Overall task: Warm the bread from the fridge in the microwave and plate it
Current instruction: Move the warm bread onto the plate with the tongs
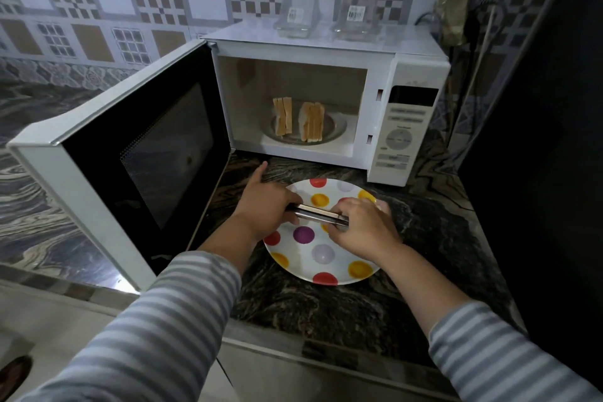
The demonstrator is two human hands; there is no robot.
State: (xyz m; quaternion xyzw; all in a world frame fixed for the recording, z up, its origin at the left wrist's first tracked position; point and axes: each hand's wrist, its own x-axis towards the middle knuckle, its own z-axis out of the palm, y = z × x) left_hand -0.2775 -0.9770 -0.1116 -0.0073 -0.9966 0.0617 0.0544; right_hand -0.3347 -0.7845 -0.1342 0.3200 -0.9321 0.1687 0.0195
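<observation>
Dark marbled stone forms the table (326,313) that fills the lower middle of the frame, and on it, in the centre, stands a white box-shaped microwave oven (329,52) with its control panel on the right side. The microwave's black-windowed door (137,153) is swung fully open toward the left of the frame. Inside the cavity, on a round glass turntable (337,131), two groups of pale, brown-crusted bread slices (298,119) stand upright on edge, a smaller group to the left and a larger one just beside it to the right. In front of the oven, in the lower centre, a round white plate with red, yellow and purple dots (321,256) lies flat on the table. Above the plate, both hands meet on a pair of flat metal tongs (318,215), held roughly level across the plate. The left hand (266,209) has its grip curled round the left end of the tongs, with the index finger stretched out toward the oven. The right hand (360,227) pinches the right end from above. Both arms wear grey-and-white striped sleeves (153,333). On top of the oven, in the upper centre, sit two clear glass containers with barcode labels (295,18).
</observation>
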